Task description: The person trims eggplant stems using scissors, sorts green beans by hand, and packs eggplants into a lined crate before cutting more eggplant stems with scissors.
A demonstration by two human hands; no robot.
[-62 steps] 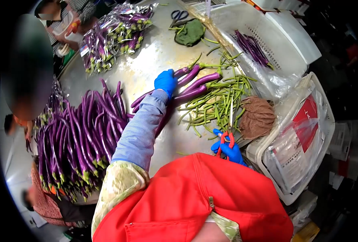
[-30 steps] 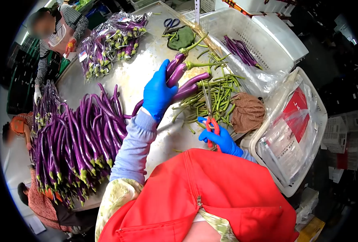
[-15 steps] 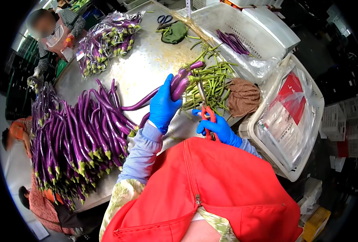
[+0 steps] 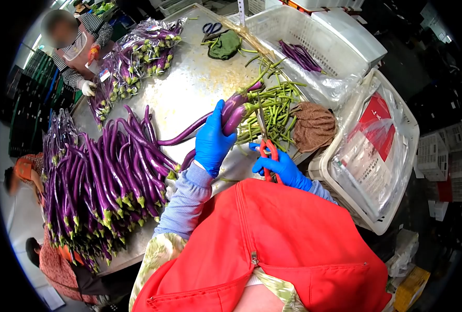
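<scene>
My left hand (image 4: 214, 144), in a blue glove, is wrapped round long purple eggplants (image 4: 234, 117), with their green stem ends pointing up and right. Red-handled scissors (image 4: 269, 152) are in my right hand (image 4: 285, 169), also gloved in blue. Their blades reach up beside the stem of the nearest held eggplant; whether they touch it I cannot tell. Beneath and beyond the blades lies a heap of cut green stems (image 4: 278, 106). A large pile of loose eggplants (image 4: 98, 182) covers the table's left side, close to my left forearm.
Bagged eggplants (image 4: 145, 54) lie at the far left, where a co-worker (image 4: 77, 49) stands. Dark-handled scissors (image 4: 212, 28) and a green cloth (image 4: 225, 46) rest at the back. Right of the stems are a brown cloth bundle (image 4: 314, 126), a white crate (image 4: 314, 31) and a basket of plastic bags (image 4: 319, 169).
My left hand and the held eggplants have shifted slightly down; the scissors have barely moved. The co-worker's white-gloved hand has moved right, and bagged eggplants now lie beneath it.
</scene>
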